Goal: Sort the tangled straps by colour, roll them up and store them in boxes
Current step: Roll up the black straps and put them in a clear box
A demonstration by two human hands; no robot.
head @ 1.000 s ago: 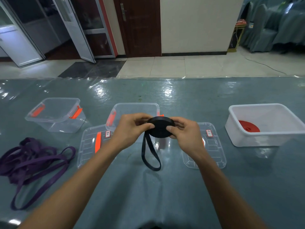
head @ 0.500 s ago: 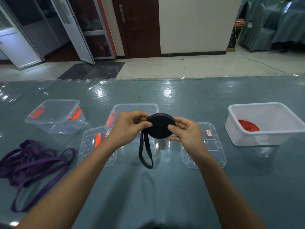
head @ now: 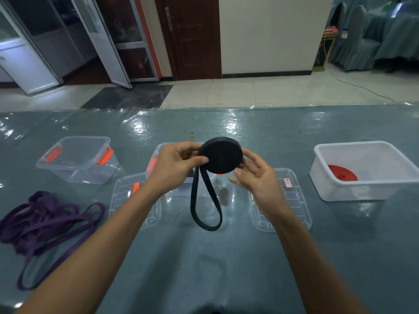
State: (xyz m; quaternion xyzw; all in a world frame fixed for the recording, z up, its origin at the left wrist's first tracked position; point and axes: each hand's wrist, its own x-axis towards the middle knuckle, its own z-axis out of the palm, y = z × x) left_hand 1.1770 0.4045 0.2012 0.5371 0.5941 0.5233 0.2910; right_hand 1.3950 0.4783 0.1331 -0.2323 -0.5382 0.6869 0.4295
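Note:
I hold a black strap roll (head: 221, 156) upright above the table, its flat face toward me. My left hand (head: 175, 165) pinches its left edge with thumb and fingers. My right hand (head: 255, 175) cups the right edge, thumb at the lower rim and fingers behind. A loose black loop (head: 205, 207) hangs from the roll down to just above the table. A tangled purple strap (head: 47, 220) lies at the left. A rolled red strap (head: 342, 174) lies in the white box (head: 362, 189) at the right.
A clear box with orange clips (head: 77, 160) stands at the left. Another clear box (head: 158, 152) sits behind my hands. Two clear lids lie flat, the left lid (head: 127, 198) and the right lid (head: 292, 200). The table has a shiny teal cover.
The roll has risen and tipped more upright toward me. The hanging loop has swung and widened a little. My right fingers have shifted along the roll's edge.

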